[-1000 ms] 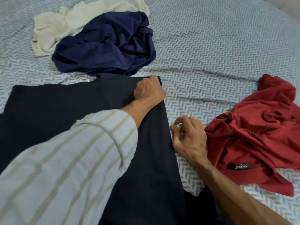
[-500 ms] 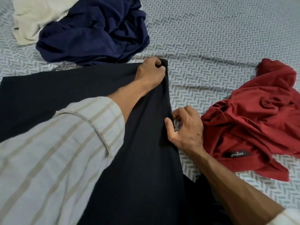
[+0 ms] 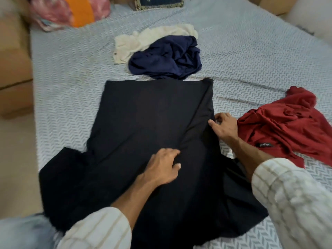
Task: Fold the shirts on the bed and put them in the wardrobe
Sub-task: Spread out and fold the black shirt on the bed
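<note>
Black shirt (image 3: 152, 123) lay flat, unfolded; left hand (image 3: 161, 168) pressed spread, right hand (image 3: 224, 126) pinched its 3 o'clock edge. Red shirt (image 3: 287, 126), navy (image 3: 167, 58), cream (image 3: 143, 42) at 12 lay crumpled; wardrobe unseen.

The bed (image 3: 251, 56) is bare on the left and far right. The red shirt (image 3: 287, 130) crowds the right hand (image 3: 224, 127); the navy shirt (image 3: 167, 60) blocks ahead.

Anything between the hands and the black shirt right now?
Nothing visible. The left hand rests on the black shirt near its middle; the right hand touches its right edge. The red shirt lies beside it, apart.
</note>
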